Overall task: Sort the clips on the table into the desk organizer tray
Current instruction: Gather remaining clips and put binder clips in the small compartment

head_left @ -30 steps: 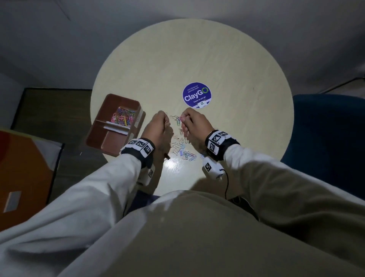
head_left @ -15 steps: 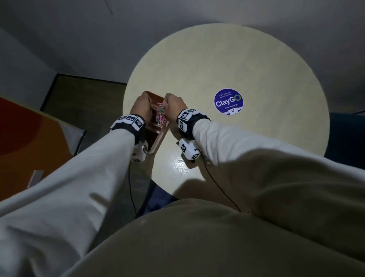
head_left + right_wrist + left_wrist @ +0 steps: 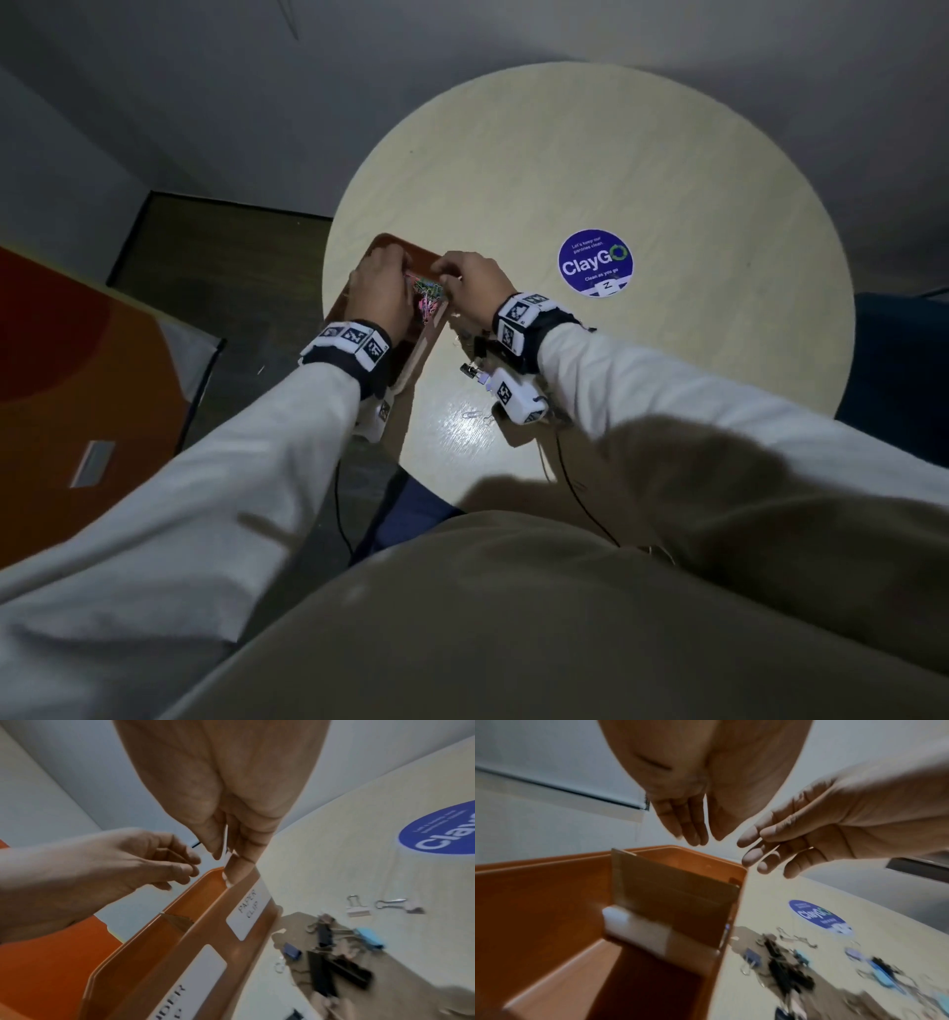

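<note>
both hands (image 3: pixel 380 293) hide most of the tray's (image 3: pixel 411 362) paper clips (image 3: pixel 426 295).

Office pantry: round table (image 3: pixel 667 169) w/ "ClayGo" sticker (image 3: pixel 595 262), window blind (image 3: pixel 559 789)

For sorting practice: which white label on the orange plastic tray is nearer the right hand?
The white label reading PAPER CLIP, below the right hand; the other label sits farther.

Both hands, left hand (image 3: pixel 379 293) and right hand (image 3: pixel 472 288), hover over the brown tray (image 3: pixel 411 360) holding colourful paper clips (image 3: pixel 427 294), left of the ClayGo sticker (image 3: pixel 595 262).
</note>
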Demonstrator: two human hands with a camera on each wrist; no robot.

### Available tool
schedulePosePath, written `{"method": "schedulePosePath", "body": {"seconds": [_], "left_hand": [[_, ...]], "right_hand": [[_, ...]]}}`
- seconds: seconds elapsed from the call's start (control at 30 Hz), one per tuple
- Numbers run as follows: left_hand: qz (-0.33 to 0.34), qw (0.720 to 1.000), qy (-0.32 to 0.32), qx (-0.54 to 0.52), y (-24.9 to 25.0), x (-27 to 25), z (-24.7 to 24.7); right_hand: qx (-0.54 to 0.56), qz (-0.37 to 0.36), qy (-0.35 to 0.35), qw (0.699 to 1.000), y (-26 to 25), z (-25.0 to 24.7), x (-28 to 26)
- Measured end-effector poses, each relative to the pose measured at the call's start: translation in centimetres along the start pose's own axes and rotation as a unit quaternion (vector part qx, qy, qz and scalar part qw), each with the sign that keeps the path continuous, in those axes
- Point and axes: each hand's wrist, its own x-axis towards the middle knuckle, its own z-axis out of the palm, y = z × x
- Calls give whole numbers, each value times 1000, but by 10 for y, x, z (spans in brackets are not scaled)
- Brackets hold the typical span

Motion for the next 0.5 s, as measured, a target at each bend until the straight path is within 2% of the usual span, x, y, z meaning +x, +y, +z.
{"method": "schedulePosePath", "body": {"seconds": [0.07,0.13,0.23,0.33,0.4,0.5], "left_hand": [[51,998,34,8,14,-14,6],[82,996,21,-18,27,-29,17],[137,989,-53,-35,46,-51,43],[155,976,-154,-14,66,-73,68],[186,965,-181,32,76,-85,84],[209,955,-202,65,85,-100,104]], "right_hand": [[22,4,-1,1000,17,-10,-19],[30,12,3,999,38,-20,-39],[1,25,-17,1000,75,-33,-71],[-95,30,-67,993,112,-42,-103],[-177,21,-107,978,134,-45,-123],[-229,14,-125,965,156,-44,-152]]}}
